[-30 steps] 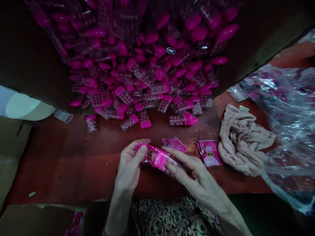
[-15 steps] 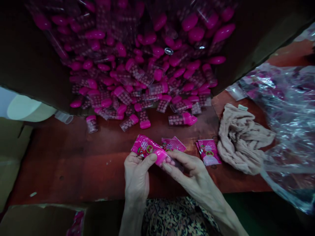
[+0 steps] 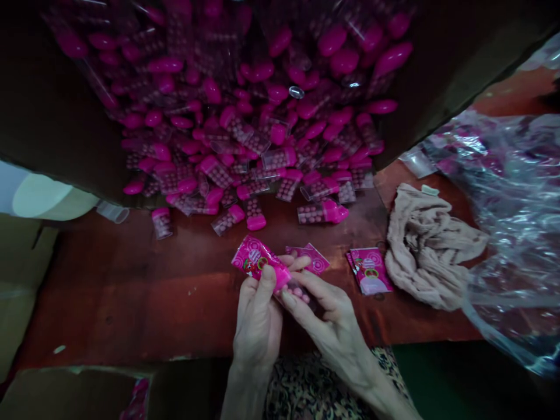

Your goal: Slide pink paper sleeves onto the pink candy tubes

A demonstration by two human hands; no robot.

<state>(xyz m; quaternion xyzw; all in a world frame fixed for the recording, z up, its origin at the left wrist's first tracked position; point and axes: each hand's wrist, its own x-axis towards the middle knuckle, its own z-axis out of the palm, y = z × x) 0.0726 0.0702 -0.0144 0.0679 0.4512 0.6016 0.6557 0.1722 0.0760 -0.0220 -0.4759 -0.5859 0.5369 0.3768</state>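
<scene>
A small clear tube of pink candy balls (image 3: pixel 299 291) is between my two hands, with a pink printed label sleeve (image 3: pixel 254 256) at its capped end, pointing to the upper left. My left hand (image 3: pixel 260 321) grips it at the cap, thumb pressed on top where the label and pink cap meet. Around the clear end, my right hand (image 3: pixel 336 326) closes with thumb and fingers. Just behind the fingers lie loose pink printed labels (image 3: pixel 315 260). A small stack of the same labels (image 3: pixel 371 271) rests to the right.
A large heap of pink-capped candy tubes (image 3: pixel 245 140) spills from an open carton (image 3: pixel 420 87) onto the red table (image 3: pixel 131 291). A beige cloth (image 3: pixel 431 251) and a clear plastic bag (image 3: pixel 520 233) lie right. At left are a white bowl (image 3: pixel 52 198) and a clear cup (image 3: pixel 112 211).
My left hand has shifted right and its fingers now reach behind the tube, showing past the cap. My right hand has moved slightly left, still on the clear end.
</scene>
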